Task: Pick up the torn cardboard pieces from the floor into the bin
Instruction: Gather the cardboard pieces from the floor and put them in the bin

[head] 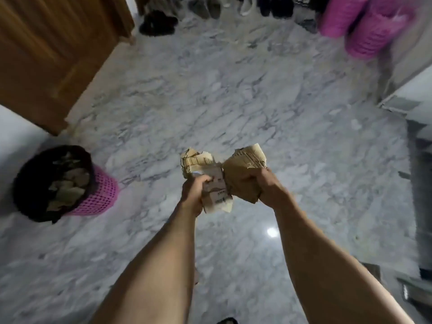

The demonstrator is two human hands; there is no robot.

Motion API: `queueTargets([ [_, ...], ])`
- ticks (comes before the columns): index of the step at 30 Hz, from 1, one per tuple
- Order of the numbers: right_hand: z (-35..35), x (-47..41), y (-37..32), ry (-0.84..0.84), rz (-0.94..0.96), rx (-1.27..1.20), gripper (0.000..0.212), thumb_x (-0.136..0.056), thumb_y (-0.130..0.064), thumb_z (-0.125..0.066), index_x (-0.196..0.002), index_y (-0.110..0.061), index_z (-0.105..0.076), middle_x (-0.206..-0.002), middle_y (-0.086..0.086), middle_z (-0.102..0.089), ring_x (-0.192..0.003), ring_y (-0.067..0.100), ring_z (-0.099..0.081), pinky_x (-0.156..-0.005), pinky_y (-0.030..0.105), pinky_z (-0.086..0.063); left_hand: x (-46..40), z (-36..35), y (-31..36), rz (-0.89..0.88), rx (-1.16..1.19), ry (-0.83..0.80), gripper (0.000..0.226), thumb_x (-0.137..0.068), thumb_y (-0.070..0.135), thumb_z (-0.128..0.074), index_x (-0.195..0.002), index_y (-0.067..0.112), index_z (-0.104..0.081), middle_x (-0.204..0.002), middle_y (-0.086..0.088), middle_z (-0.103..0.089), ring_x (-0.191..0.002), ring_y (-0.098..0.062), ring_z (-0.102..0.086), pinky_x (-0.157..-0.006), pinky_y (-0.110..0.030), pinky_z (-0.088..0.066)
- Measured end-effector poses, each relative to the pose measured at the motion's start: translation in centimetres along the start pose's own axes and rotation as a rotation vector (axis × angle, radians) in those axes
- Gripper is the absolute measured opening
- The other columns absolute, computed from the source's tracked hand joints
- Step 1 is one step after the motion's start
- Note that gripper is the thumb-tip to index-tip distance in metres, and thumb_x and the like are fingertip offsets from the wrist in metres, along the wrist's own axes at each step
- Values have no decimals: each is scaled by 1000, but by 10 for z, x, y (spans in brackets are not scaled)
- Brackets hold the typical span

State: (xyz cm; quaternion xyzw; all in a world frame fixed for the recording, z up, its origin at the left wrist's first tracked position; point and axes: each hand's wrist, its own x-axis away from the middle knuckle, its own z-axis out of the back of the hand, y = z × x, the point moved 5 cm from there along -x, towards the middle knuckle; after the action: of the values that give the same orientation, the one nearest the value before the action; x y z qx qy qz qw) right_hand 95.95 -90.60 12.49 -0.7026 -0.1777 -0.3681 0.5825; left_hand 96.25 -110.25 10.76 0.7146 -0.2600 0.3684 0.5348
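Left hand: grip is closing around a wad of torn cardboard pieces, fingers curling over the near face, held out above the floor at mid-frame.
Right hand: grip is clenching a second wad of brown cardboard, the two wads touching each other between the hands.
Cardboard, held: pale, crumpled, ragged at the edges; the left wad is showing a lighter printed face.
Writing: small dark print is showing on the left wad's lower face, too blurred to read.
Bin: pink lattice basket with a dark liner, standing on the floor to the left of the hands and well apart from them; more cardboard scraps are lying inside.
Floor: grey-veined white marble, glossy, reflecting a bright spot of light near the right forearm.
Door: brown wood, standing at upper left, beyond the bin.
Shoes: several dark and light pairs are lining the far edge of the floor.
Pink baskets: two more are sitting at upper right, blurred.
Cabinet edge: pale furniture is running down the right side.
Path between hands and bin: open floor.
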Motion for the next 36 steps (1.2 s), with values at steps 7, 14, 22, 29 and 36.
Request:
queueTargets([
  [7,-306,-44,-3,-367,-47,292,29,-69,0,-65,-98,-5,-68,-91,15,-69,-80,31,-65,-66,37,-56,-54,242,92,-19,345,340,13,-69,11,-78,-81,11,-71,-99,-19,-72,-83,-36,-69,-81,-48,-55],
  [14,-516,-58,30,-606,-83,548,28,-81,2,-63,-104,-13,-63,-100,15,-68,-88,34,-65,-78,43,-55,-76,412,134,-45,575,545,45,-47,16,-82,-90,10,-73,-106,-22,-73,-94,-43,-71,-92,-66,-50],
  [22,-657,-104,63,-818,-84,797,37,-85,-2,-64,-119,-15,-63,-113,11,-70,-104,31,-67,-80,38,-53,-119,500,150,-15,706,816,47,-70,16,-80,-112,2,-67,-103,-19,-73,-81,-35,-71,-74,-51,-61],
  [29,-725,-147,82,-952,-158,861,80,-73,-32,-78,-146,-26,-46,-135,8,-63,-117,31,-64,-99,52,-52,-162,536,159,-27,678,967,57,-76,17,-81,-127,8,-59,-113,-15,-69,-95,-35,-68,-82,-52,-59],
  [36,-753,-158,96,-1005,-393,1066,34,-86,-54,-67,-114,-36,-59,-144,0,-47,-134,30,-43,-102,52,-39,-177,574,156,69,614,1050,61,-74,39,-79,-127,17,-58,-118,-17,-65,-109,-39,-63,-92,-51,-57],
])
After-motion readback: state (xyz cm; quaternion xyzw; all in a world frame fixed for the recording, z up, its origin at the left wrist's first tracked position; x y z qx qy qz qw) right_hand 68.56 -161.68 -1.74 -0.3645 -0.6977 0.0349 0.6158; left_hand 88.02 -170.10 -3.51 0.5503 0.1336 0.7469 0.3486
